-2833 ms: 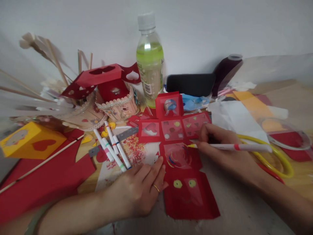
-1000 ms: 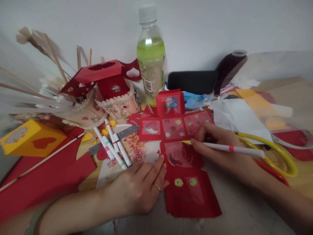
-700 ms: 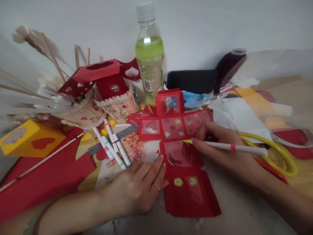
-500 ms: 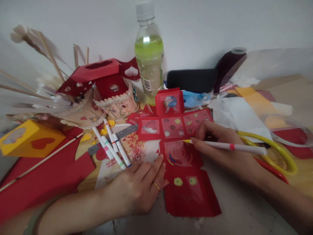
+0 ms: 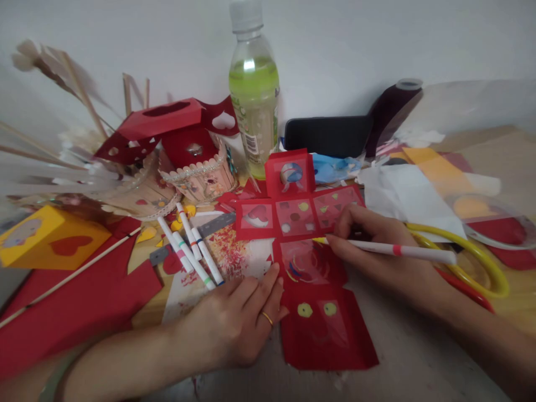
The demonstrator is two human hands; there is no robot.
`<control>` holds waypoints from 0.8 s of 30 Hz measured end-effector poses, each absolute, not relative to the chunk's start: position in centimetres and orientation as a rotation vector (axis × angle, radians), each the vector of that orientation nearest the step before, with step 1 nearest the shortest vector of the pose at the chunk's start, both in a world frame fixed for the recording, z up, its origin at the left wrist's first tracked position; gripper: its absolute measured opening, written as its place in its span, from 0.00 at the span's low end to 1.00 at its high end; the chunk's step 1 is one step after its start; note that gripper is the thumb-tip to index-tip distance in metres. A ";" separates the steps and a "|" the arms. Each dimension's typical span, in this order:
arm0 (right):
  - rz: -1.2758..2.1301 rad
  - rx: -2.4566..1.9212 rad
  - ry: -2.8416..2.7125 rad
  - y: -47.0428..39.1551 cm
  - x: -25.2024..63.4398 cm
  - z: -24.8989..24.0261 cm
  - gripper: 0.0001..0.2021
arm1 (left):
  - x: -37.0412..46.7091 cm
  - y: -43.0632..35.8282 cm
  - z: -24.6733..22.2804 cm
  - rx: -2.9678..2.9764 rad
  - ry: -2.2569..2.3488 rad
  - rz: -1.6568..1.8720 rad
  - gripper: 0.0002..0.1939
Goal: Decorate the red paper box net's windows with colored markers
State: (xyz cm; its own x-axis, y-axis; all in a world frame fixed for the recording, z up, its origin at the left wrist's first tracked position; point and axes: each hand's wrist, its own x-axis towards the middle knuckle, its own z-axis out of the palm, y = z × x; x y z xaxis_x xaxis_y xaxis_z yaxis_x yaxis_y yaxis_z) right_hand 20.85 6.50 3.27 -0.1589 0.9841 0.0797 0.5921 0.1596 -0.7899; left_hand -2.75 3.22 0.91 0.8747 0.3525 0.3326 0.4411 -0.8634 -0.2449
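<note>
Head camera showed the red cutout (image 5: 310, 262) running near to far between your left hand (image 5: 247, 318), flat beside it, and right hand (image 5: 385, 276), gripping a marker (image 5: 425, 254).

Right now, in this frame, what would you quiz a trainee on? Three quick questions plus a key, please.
1. Which hand holds the yellow-tipped marker?
2. True or false: the drink bottle lies on its side.
3. Which red shape is on the yellow box? (a) star (b) heart (c) triangle

Key: 1. The right hand. 2. False; it stands upright. 3. b.
</note>
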 end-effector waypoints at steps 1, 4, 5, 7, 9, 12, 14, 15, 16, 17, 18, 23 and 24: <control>0.823 -1.502 -1.831 6.5 20.9 3.2 0.09 | -2.8 3.2 0.9 -2.728 -0.588 -0.402 0.13; 0.805 -1.499 -1.822 6.5 20.9 3.1 0.10 | -2.8 3.1 0.9 -2.726 -0.585 -0.396 0.14; 0.801 -1.499 -1.815 6.5 20.9 3.1 0.10 | -2.8 3.1 1.0 -2.728 -0.589 -0.391 0.14; 0.802 -1.496 -1.801 6.5 21.0 3.0 0.10 | -2.7 3.2 1.0 -2.731 -0.598 -0.376 0.13; 0.807 -1.491 -1.801 6.5 21.0 3.0 0.10 | -2.7 3.2 1.0 -2.729 -0.599 -0.384 0.13; 0.814 -1.480 -1.813 6.5 20.9 3.0 0.10 | -2.7 3.2 1.0 -2.730 -0.594 -0.399 0.13; 0.811 -1.484 -1.817 6.5 20.9 3.0 0.11 | -2.7 3.2 1.0 -2.735 -0.583 -0.403 0.14; 0.806 -1.486 -1.816 6.5 20.9 3.1 0.11 | -2.7 3.2 1.0 -2.737 -0.582 -0.401 0.14; 0.801 -1.488 -1.814 6.5 20.9 3.1 0.11 | -2.7 3.2 1.0 -2.736 -0.584 -0.403 0.13; 0.797 -1.489 -1.812 6.4 20.9 3.2 0.11 | -2.7 3.2 1.1 -2.736 -0.588 -0.406 0.13; 0.796 -1.490 -1.810 6.4 20.9 3.2 0.11 | -2.7 3.3 1.1 -2.736 -0.587 -0.408 0.13; 0.804 -1.492 -1.826 6.4 20.9 3.5 0.11 | -2.7 3.3 1.0 -2.739 -0.588 -0.389 0.13; 0.800 -1.496 -1.822 6.4 20.9 3.5 0.12 | -2.8 3.2 1.0 -2.738 -0.592 -0.391 0.13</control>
